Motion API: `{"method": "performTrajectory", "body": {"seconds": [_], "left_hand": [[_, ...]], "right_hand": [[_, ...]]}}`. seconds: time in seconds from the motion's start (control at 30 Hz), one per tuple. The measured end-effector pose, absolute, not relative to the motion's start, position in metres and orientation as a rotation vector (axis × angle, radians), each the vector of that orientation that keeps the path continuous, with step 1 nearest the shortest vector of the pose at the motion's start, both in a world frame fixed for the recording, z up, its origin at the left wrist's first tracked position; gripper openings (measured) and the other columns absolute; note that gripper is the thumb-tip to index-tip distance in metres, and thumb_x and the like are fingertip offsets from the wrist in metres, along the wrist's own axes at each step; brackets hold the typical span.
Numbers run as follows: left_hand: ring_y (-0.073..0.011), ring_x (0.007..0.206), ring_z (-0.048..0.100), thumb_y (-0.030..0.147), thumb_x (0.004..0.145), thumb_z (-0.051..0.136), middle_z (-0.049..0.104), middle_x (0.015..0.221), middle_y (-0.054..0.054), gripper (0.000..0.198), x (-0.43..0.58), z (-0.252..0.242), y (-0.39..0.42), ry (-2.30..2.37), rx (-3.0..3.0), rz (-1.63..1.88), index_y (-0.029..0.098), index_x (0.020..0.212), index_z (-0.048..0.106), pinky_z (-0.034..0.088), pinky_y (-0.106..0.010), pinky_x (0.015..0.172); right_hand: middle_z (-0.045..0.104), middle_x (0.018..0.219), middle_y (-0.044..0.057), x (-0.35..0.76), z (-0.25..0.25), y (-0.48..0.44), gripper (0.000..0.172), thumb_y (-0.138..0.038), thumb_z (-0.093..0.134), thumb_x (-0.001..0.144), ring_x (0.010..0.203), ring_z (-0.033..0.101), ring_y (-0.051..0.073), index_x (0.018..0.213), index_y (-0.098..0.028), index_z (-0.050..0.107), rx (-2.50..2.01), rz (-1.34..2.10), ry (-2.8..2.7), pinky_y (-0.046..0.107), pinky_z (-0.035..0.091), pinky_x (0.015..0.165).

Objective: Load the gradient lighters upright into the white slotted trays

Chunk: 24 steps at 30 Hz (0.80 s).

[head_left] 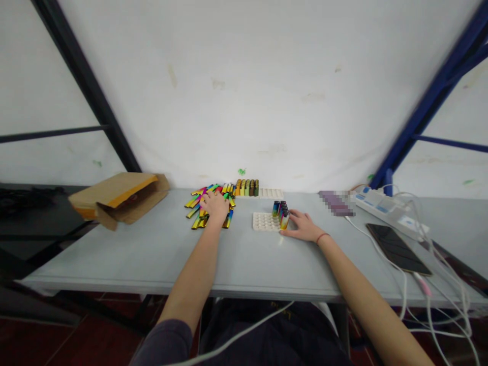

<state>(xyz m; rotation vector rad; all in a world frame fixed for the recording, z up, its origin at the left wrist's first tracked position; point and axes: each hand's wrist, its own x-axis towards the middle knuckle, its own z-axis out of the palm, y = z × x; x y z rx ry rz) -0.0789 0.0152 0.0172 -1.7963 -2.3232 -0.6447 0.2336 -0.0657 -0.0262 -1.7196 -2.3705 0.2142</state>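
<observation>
Iridescent metal, rainbow-tinted: loose pile of small cases (211, 203) at centre-left of grey table (152, 254), near the back wall.

Left hand (215, 207): palm down on the pile, fingers spread slightly and laid flat across the cases. No pinch visible; any case under the palm hidden.

Right hand (303, 226): resting on the table just right of white tray (264, 222), fingers loosely curled, fingertips touching the upright cases (281, 212) standing at the tray's right edge. Hold or mere contact: cannot tell at this size.

Behind the pile: second white tray (270, 193) with a row of darker upright cases (247, 187) at its left end.

Left of the pile: open cardboard box (118, 199), lying tilted, contents indistinct.

Right side: pixelated patch (337, 202), contents unreadable; power strip (389, 209); dark phone (398, 249) lying flat; white cables (438, 284) trailing over the table edge, cut off at the lower border.

Tray cell count and case details too small to make out.
</observation>
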Motion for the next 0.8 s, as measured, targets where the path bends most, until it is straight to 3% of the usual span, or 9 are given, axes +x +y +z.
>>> {"method": "performTrajectory", "body": {"seconds": [0.17, 0.37, 0.43, 0.53, 0.67, 0.8], "left_hand": [[-0.0415, 0.125, 0.046, 0.027, 0.091, 0.046, 0.059, 0.13, -0.023, 0.037, -0.077, 0.02, 0.012, -2.327, -1.818, -0.701, 0.017, 0.119, 0.068, 0.034, -0.058, 0.098], [-0.0372, 0.122, 0.053, 0.026, 0.097, 0.033, 0.06, 0.125, -0.026, 0.04, -0.074, 0.027, 0.013, -2.328, -1.771, -0.98, 0.009, 0.11, 0.066, 0.039, -0.052, 0.099], [-0.0318, 0.11, 0.061, 0.026, 0.098, 0.031, 0.066, 0.113, -0.022, 0.038, -0.072, 0.029, 0.019, -2.38, -1.878, -1.235, 0.009, 0.111, 0.062, 0.045, -0.045, 0.093], [-0.0193, 0.079, 0.067, 0.022, 0.098, 0.033, 0.069, 0.09, -0.009, 0.03, -0.064, 0.029, 0.028, -2.504, -2.031, -1.811, 0.015, 0.117, 0.055, 0.05, -0.03, 0.071], [-0.0101, 0.05, 0.051, 0.026, 0.098, 0.036, 0.056, 0.069, 0.002, 0.02, -0.049, 0.026, 0.027, -2.61, -2.073, -2.364, 0.02, 0.105, 0.054, 0.037, -0.02, 0.047], [-0.0055, 0.046, 0.043, 0.039, 0.095, 0.052, 0.049, 0.067, 0.006, 0.019, -0.039, 0.024, 0.015, -2.425, -2.201, -2.547, 0.02, 0.101, 0.05, 0.034, -0.018, 0.047]], "right_hand": [[0.043, 0.154, 0.021, 0.234, -0.026, -0.066, 0.072, -0.072, 0.06, 0.082, 0.142, 0.041, 0.036, 0.131, -0.019, 0.061, -1.728, 0.219, -2.36, 0.057, 0.027, 0.116], [0.041, 0.155, 0.022, 0.234, -0.026, -0.066, 0.072, -0.071, 0.06, 0.083, 0.144, 0.038, 0.035, 0.133, -0.018, 0.06, -1.749, 0.224, -2.366, 0.057, 0.025, 0.117], [0.041, 0.155, 0.021, 0.234, -0.026, -0.066, 0.072, -0.071, 0.059, 0.083, 0.144, 0.038, 0.035, 0.133, -0.019, 0.059, -1.746, 0.224, -2.367, 0.057, 0.025, 0.117], [0.042, 0.154, 0.022, 0.234, -0.026, -0.065, 0.074, -0.072, 0.059, 0.083, 0.144, 0.039, 0.035, 0.134, -0.019, 0.059, -1.737, 0.226, -2.366, 0.058, 0.026, 0.117], [0.041, 0.155, 0.021, 0.234, -0.026, -0.066, 0.074, -0.072, 0.059, 0.083, 0.144, 0.038, 0.036, 0.134, -0.019, 0.059, -1.733, 0.232, -2.368, 0.058, 0.025, 0.117], [0.043, 0.154, 0.02, 0.234, -0.027, -0.066, 0.072, -0.071, 0.06, 0.082, 0.143, 0.039, 0.036, 0.134, -0.021, 0.059, -1.729, 0.225, -2.361, 0.058, 0.026, 0.117]]}}
